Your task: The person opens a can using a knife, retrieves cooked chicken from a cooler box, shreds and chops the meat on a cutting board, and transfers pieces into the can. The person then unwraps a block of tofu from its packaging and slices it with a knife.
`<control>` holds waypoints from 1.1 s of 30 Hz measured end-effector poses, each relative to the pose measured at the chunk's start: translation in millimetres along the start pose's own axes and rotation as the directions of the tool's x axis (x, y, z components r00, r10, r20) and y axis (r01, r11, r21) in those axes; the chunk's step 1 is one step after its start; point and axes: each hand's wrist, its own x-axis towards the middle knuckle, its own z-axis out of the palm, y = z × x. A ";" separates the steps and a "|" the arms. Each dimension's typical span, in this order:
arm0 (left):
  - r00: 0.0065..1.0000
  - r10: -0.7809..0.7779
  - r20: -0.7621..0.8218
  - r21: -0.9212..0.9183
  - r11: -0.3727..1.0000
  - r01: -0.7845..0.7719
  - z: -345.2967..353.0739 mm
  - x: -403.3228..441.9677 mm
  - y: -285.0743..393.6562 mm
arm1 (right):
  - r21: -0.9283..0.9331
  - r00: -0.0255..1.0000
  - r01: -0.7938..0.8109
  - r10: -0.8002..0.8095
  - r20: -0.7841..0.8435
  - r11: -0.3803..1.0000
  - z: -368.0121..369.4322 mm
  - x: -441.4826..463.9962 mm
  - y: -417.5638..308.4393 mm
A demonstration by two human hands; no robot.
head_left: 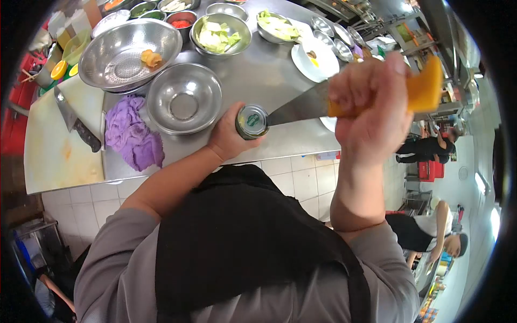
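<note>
My left hand (226,135) is wrapped round a small tin can (252,120) near the front edge of the steel counter. The can stands upright with its metal lid facing up and a green mark printed on it. In my right hand (371,99), raised to the right of the can, is a knife (299,105) with a broad blade and a yellow handle. Its blade points left and down, and the tip meets the rim of the can. Whether the tip has pierced the lid, I cannot tell. A steel bowl (202,89) stands left of the can.
A steel colander (102,59) with some orange food sits behind the bowl. A crumpled purple cloth (132,132) lies beside a cutting board (43,151) bearing a black-handled knife (85,133). Lettuce bowls (245,46) and a white plate (301,64) stand farther back. Other people work at right.
</note>
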 end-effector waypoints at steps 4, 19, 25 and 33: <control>1.000 0.008 -0.014 0.076 0.997 -0.007 1.3 0.1 -4.4 | 0.008 0.992 -0.067 0.065 0.112 0.998 6.3 12.2 -2.4; 0.996 0.016 0.084 0.011 1.000 -0.017 -8.8 -2.0 -4.2 | 0.097 0.932 -0.346 0.330 0.148 0.933 4.2 61.8 29.0; 0.998 -0.011 0.057 0.048 0.999 0.008 -4.3 -6.8 -7.2 | 0.144 0.976 -0.138 0.110 0.188 0.980 -11.1 21.8 17.9; 0.994 -0.042 0.101 -0.038 0.998 0.046 -3.8 -2.0 -7.9 | 0.155 0.807 -0.486 0.373 0.459 0.860 1.2 85.4 60.6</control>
